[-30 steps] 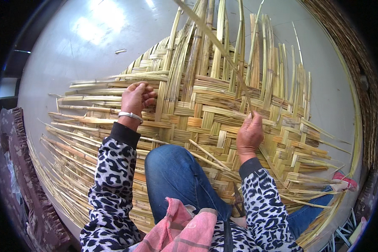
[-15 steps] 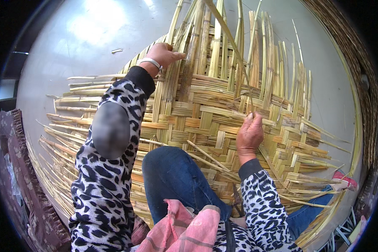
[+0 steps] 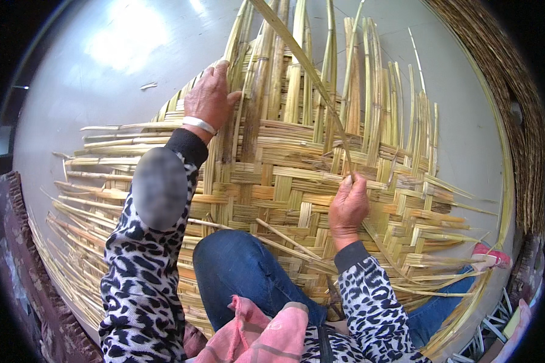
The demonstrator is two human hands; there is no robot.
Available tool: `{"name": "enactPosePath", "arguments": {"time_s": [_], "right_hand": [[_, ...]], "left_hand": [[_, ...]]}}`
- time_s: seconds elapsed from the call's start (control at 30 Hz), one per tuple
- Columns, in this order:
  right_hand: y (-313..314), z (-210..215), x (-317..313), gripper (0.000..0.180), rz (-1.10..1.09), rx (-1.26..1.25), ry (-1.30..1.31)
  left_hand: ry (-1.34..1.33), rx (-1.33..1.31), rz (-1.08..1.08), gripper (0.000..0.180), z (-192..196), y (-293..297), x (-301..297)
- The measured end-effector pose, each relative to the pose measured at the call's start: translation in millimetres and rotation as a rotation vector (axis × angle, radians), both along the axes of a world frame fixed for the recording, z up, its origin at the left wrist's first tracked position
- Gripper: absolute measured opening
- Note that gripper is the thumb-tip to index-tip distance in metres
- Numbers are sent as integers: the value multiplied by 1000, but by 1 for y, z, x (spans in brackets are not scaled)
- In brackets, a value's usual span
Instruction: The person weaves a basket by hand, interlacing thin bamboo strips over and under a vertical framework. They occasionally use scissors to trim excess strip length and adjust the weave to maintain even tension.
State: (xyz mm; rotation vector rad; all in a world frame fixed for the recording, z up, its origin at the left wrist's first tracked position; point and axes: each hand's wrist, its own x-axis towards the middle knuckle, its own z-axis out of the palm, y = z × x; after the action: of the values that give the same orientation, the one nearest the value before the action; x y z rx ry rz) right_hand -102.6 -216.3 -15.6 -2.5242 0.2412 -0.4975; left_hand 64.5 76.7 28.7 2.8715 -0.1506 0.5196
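Observation:
A partly woven reed mat [image 3: 278, 187] spreads in front of me, loose strip ends sticking out around its edges. My right hand [image 3: 349, 206] is closed, pinching a long flattened reed strip [image 3: 312, 75] between thumb and fingers. That strip slants from the top of the view down to my hand; a length of strip also trails below it over the weave. At the mat's far left, my left hand [image 3: 209, 100] lies against the upright reed strips [image 3: 239, 115], thumb and fingers apart. Part of its fingers is hidden from me.
My bent knee [image 3: 248, 272] is over the mat's near part. A pink cloth [image 3: 263, 330] lies on my lap. Bundled dried stalks [image 3: 508, 91] line the right side, and patterned dark cloth [image 3: 33, 266] hangs at the left. Smooth grey floor [image 3: 66, 72] surrounds the mat.
My left hand has shifted left along the upright strips, and its fingers now point away from me. The right hand keeps its pinch on the strip. The whole view has shifted slightly.

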Motion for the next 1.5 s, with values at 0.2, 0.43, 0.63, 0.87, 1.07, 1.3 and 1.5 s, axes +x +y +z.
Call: {"name": "enactPosePath", "arguments": {"time_s": [0.2, 0.43, 0.63, 0.87, 1.07, 1.3, 1.5], "right_hand": [[-2, -3, -2, 19, -20, 78, 40], [-2, -1, -5, 21, -32, 154, 88], [-2, -6, -6, 23, -45, 288, 49], [8, 50, 31, 22, -41, 612, 212], [37, 86, 136, 27, 85, 723, 295], [56, 75, 199, 27, 132, 819, 424], [55, 77, 232, 23, 152, 966, 419]], "left_hand": [[328, -255, -137, 25, -2, 1, 27], [792, -1048, -114, 41, -1, 13, 51], [667, -1734, -426, 39, -32, 2, 43], [697, -2043, -627, 44, -42, 9, 50], [669, -2081, -559, 47, -41, 5, 53], [670, -2086, -683, 46, -43, 5, 54], [684, -2101, -595, 49, -45, 3, 54]]}}
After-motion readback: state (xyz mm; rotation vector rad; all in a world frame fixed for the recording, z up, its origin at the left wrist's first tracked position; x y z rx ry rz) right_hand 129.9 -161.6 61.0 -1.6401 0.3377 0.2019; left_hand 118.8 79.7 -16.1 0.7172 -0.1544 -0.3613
